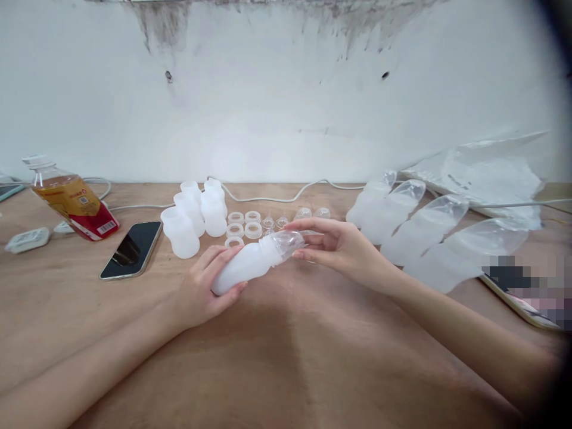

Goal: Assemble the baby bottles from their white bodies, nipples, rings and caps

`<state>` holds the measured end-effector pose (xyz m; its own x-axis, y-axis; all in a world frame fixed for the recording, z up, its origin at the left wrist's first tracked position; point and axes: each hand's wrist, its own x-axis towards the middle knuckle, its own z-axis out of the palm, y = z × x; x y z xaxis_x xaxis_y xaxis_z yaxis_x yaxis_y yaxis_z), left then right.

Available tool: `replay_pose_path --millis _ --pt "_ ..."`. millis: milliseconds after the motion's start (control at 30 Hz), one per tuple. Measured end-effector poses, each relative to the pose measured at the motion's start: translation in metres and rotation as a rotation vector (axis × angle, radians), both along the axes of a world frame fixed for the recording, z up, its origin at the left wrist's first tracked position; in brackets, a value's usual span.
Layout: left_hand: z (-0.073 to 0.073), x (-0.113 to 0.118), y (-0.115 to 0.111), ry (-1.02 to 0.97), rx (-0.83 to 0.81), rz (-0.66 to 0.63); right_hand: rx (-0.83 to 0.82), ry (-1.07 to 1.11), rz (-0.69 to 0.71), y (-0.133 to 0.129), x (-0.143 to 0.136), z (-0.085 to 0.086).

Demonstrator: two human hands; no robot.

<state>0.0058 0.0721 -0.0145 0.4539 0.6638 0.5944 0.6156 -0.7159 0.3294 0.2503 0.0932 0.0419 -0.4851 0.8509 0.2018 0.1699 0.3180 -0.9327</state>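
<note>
My left hand (208, 286) is wrapped round the body of a white baby bottle (243, 268), which lies tilted with its top toward the right. A clear dome cap (288, 241) sits on the bottle's top end. My right hand (337, 244) has its index finger above and its thumb below the tip of that cap, pinching it. Behind the bottle are white screw rings (253, 230), clear teats (282, 221) and loose clear caps (304, 213), partly hidden by my right hand.
White bottle bodies (181, 232) stand left of the rings. Several capped bottles (413, 229) stand in a row at the right, before a plastic bag (491, 170). A phone (131, 250) and a drink bottle (74, 196) are at the left. Another phone (513, 298) lies at the right edge.
</note>
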Motion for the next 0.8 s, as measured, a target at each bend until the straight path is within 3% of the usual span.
replay_pose_path --millis 300,800 --pt "0.001 0.002 -0.003 -0.01 0.071 0.005 -0.026 0.0 0.029 0.004 0.002 -0.007" --pt "-0.006 -0.002 0.002 -0.057 0.028 -0.085 -0.04 -0.005 -0.052 -0.002 -0.007 -0.022"
